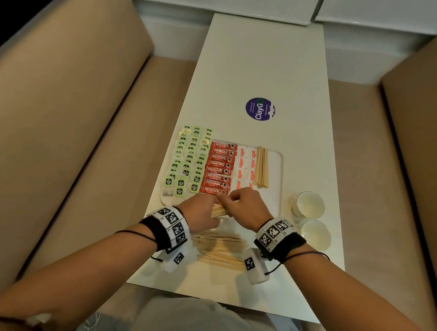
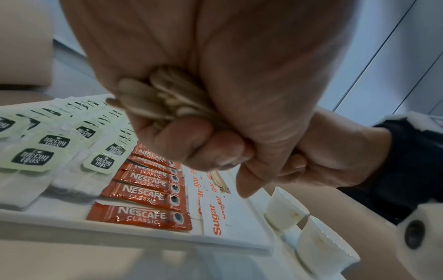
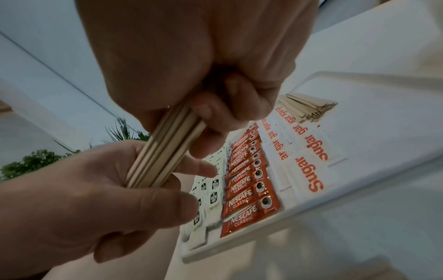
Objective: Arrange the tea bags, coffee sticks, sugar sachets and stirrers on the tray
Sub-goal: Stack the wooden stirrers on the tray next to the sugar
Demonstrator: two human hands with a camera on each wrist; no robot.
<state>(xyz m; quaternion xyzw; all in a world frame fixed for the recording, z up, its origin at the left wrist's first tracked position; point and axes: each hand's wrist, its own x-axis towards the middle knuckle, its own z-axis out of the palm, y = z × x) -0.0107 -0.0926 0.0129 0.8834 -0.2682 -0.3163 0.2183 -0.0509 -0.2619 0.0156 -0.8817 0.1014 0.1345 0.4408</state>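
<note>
Both hands are meeting over the near edge of the white tray [image 1: 279, 184], the left hand [image 1: 201, 216] and right hand [image 1: 245, 208] each curling fingers round the same bundle of wooden stirrers [image 3: 158, 151], gripping it at opposite ends. On the tray the tea bags [image 1: 187, 161] are lying in rows at the left, the red coffee sticks [image 1: 218, 170] beside them, then the sugar sachets [image 1: 244, 167] and a laid stack of stirrers [image 1: 262, 168]. More loose stirrers [image 1: 220, 250] are lying on the tabletop [image 1: 264, 65] under the wrists, and two paper cups [image 1: 311, 217] are standing just right of the tray.
</note>
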